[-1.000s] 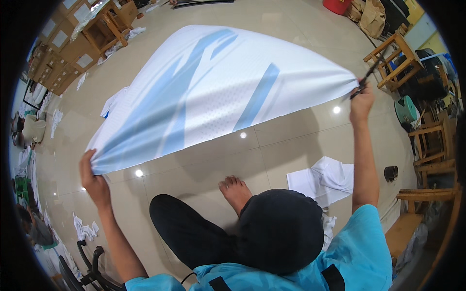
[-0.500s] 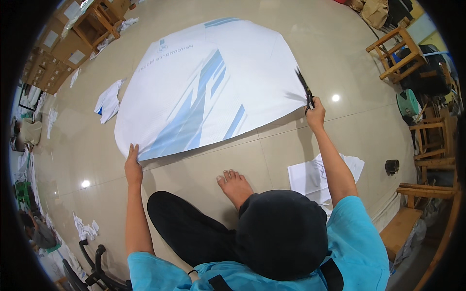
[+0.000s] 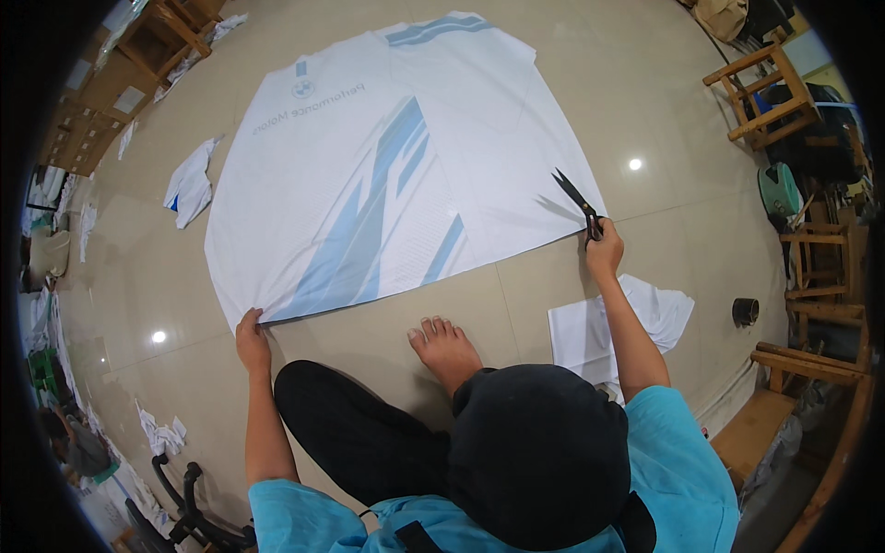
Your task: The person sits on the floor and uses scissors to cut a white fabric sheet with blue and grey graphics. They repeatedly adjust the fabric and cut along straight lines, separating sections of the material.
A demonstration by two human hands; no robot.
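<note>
A large white fabric panel (image 3: 323,203) with light blue slanting stripes and faint printing, seen from its reverse side, spreads over the tiled floor in front of me. My left hand (image 3: 253,343) is closed on its near left corner, fingers pinching the edge. At the near right corner, my right hand (image 3: 604,251) grips black scissors (image 3: 577,197) by the handles. The blades point up and left over the fabric, nearly together. Those fingers also seem to hold the fabric's edge there. My bare foot (image 3: 444,352) rests on the floor just below the near edge.
Folded white cloth (image 3: 581,336) lies under my right forearm. A white scrap (image 3: 192,186) is left of the panel. Wooden stools (image 3: 763,101) and a dark roll (image 3: 745,312) stand right. Cardboard boxes (image 3: 92,129) are far left; a black chair base (image 3: 189,502) and another person (image 3: 85,447) near left.
The billowing panel has settled flatter onto the floor, its far edge spreading farther away. Both hands have come down and slightly nearer to me, still on the near corners.
</note>
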